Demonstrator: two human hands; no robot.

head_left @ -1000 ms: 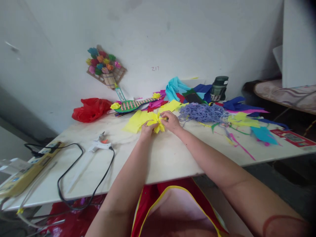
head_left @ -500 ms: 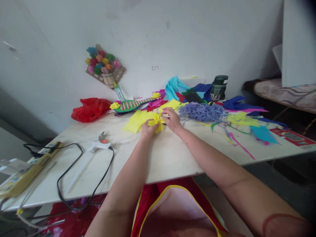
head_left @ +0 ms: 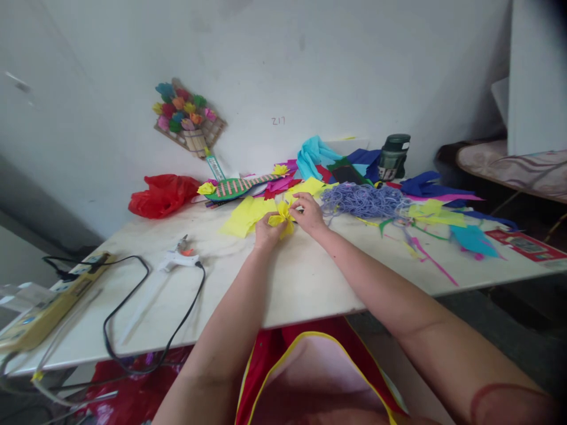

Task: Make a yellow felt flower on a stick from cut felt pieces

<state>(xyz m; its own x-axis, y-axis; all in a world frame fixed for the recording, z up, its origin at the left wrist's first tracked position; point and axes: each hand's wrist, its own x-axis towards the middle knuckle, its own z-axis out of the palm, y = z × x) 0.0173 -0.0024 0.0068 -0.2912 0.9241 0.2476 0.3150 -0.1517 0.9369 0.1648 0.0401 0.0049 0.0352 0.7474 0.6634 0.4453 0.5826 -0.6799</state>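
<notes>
Between my hands is a yellow paper flower (head_left: 283, 217) with pointed petals, held just above the table. My left hand (head_left: 266, 232) grips it from the left and below, fingers closed round its base. From the right, my right hand (head_left: 307, 213) pinches a petal at the flower's upper right side with thumb and forefinger. Sheets of yellow crepe paper (head_left: 245, 216) lie just left of and behind the flower. A heap of purple-blue yarn (head_left: 364, 200) rests to the right of my right hand.
A white glue gun (head_left: 177, 260) with a black cord lies left, near a power strip (head_left: 57, 307). Behind stand a green decorated panel (head_left: 239, 188), a red plastic bag (head_left: 163, 196), coloured paper and a dark green bottle (head_left: 393, 157). A stick-framed flower bouquet (head_left: 190, 118) leans on the wall.
The fingers of my right hand have closed in on the flower's petals. The flower looks more gathered, its petals less spread than before. My left hand has barely moved.
</notes>
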